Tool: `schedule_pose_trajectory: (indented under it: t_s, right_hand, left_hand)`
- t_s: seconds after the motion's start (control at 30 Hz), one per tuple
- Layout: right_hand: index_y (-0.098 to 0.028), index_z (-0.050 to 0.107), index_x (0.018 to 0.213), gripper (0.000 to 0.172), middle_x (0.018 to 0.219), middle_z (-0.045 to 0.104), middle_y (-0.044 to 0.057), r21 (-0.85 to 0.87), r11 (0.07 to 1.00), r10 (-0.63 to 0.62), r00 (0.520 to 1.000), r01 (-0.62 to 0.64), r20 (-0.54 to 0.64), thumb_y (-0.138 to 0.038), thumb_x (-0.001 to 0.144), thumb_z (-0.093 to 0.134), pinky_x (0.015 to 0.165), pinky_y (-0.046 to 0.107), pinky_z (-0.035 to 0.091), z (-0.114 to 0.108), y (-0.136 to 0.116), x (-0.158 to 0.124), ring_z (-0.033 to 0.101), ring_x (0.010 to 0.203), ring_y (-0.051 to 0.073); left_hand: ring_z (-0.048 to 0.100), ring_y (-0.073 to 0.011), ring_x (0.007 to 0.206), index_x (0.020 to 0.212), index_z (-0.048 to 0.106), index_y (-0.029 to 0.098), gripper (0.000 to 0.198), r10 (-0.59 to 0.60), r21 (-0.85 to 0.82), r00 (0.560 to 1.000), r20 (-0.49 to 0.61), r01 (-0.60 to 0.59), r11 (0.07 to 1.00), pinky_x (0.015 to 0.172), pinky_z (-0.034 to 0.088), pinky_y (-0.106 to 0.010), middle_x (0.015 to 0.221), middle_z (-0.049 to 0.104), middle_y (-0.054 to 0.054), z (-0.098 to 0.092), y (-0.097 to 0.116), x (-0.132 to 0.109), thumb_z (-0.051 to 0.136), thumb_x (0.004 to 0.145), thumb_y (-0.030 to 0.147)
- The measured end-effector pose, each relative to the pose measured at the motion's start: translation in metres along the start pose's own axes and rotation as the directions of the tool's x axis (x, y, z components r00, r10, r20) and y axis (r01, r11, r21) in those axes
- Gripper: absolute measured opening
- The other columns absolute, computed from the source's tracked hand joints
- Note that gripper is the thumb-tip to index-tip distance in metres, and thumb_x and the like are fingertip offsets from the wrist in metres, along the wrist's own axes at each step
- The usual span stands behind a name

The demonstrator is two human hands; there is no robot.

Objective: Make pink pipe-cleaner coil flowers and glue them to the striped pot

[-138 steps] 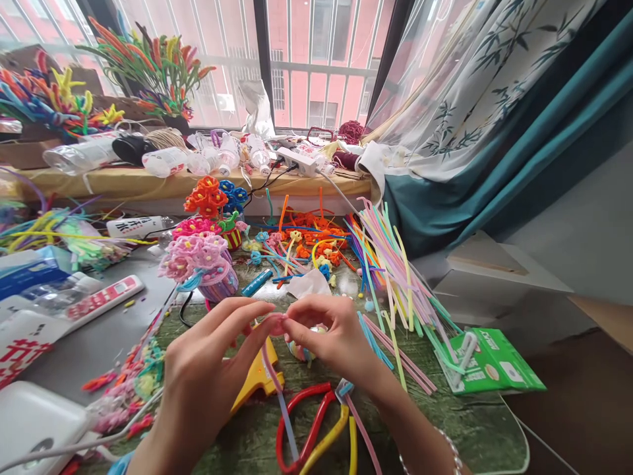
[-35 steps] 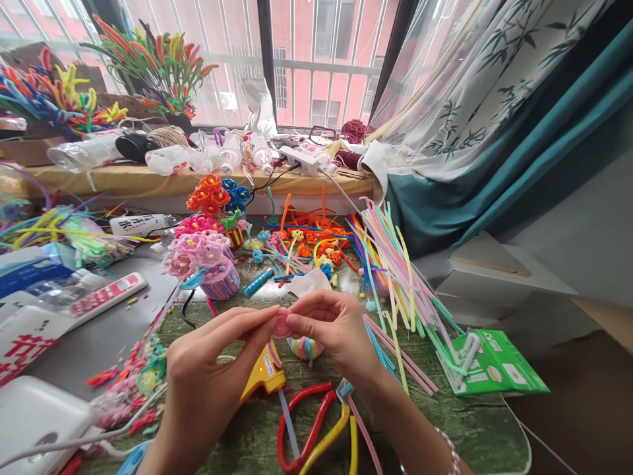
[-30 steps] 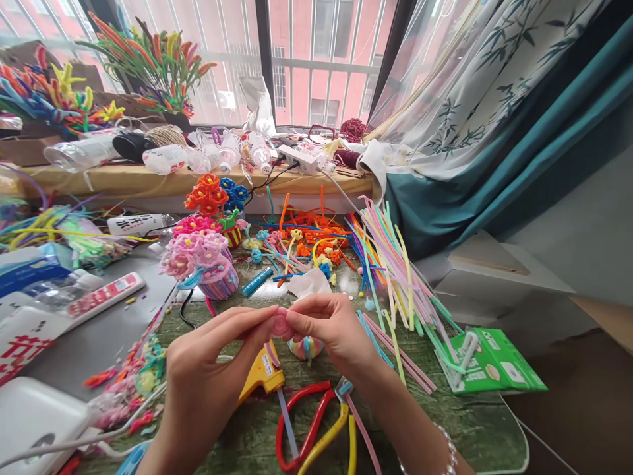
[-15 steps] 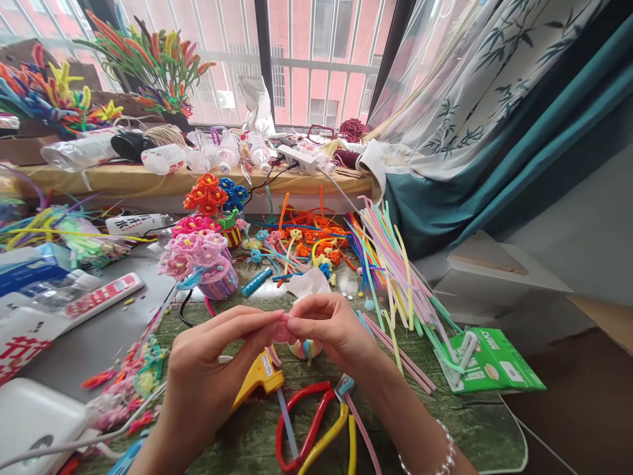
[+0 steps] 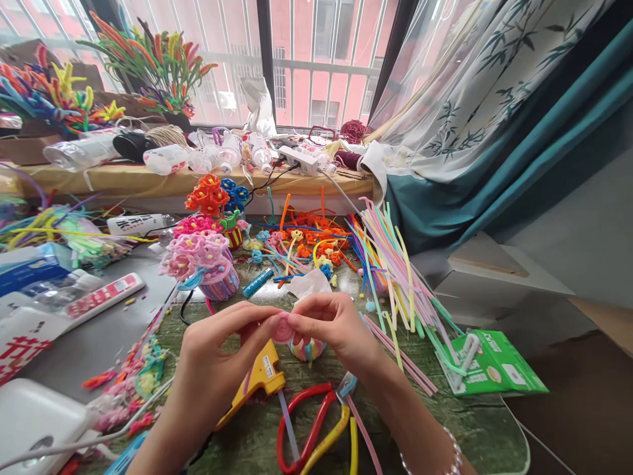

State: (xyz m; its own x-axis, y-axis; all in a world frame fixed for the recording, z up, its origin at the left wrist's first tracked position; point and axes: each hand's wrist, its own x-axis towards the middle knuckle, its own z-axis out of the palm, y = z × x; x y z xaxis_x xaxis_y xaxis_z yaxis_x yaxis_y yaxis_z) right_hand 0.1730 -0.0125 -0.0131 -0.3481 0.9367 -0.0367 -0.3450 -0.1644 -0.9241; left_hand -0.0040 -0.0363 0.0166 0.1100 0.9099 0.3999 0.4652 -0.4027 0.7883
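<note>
Between the fingertips of my left hand and my right hand is a small pink coil of pipe cleaner, pinched from both sides. Just behind it, partly covered by my right hand, sits a striped pastel pipe-cleaner piece. Under my left hand lies a yellow hot glue gun with a glue stick sticking out of its back. Pliers with red and yellow handles rest between my forearms.
Pastel pipe cleaners lie in a bundle at right, beside a green packet. A pot of pink pipe-cleaner flowers stands left of centre. A blue glue-stick-sized tube lies near it. Plastic bottles line the windowsill.
The pink coil has turned so more of its round face shows. My left hand's fingers have shifted slightly around it; both hands stay in nearly the same place.
</note>
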Motion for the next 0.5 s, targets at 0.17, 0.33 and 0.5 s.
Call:
schedule_pose_trajectory:
  t_s: [0.17,0.33,0.5]
  right_hand:
    - [-0.016,0.073,0.069,0.029,0.062,0.070,0.001,-0.045,0.994,-0.100,0.991,0.097,-0.092,-0.041,0.068,0.088,0.045,0.021,0.047,0.0038,0.0017,-0.0020,0.063,0.055,0.013]
    - [-0.018,0.072,0.073,0.030,0.062,0.066,-0.001,-0.113,0.987,-0.126,0.989,0.116,-0.083,-0.044,0.070,0.086,0.038,0.019,0.043,0.0063,0.0025,-0.0038,0.058,0.050,0.011]
    - [-0.018,0.070,0.075,0.030,0.063,0.066,-0.002,-0.136,0.983,-0.128,0.991,0.122,-0.040,-0.045,0.074,0.084,0.039,0.018,0.043,0.0048,0.0014,-0.0044,0.057,0.046,0.010]
  left_hand:
    - [0.066,-0.0147,0.058,0.080,0.078,0.025,0.016,-0.076,0.038,0.996,-0.053,0.078,0.996,0.053,0.049,-0.022,0.069,0.076,0.003,-0.0013,-0.0029,-0.0009,0.072,0.083,0.040]
    - [0.065,-0.0139,0.054,0.073,0.074,0.023,0.023,-0.031,0.125,0.998,-0.056,0.038,0.991,0.049,0.046,-0.021,0.062,0.072,0.003,-0.0035,-0.0034,0.0002,0.069,0.084,0.042]
    - [0.063,-0.0116,0.050,0.073,0.072,0.022,0.018,-0.036,0.060,0.999,-0.018,0.037,0.998,0.049,0.048,-0.018,0.059,0.070,0.005,-0.0028,-0.0024,0.0016,0.070,0.083,0.037]
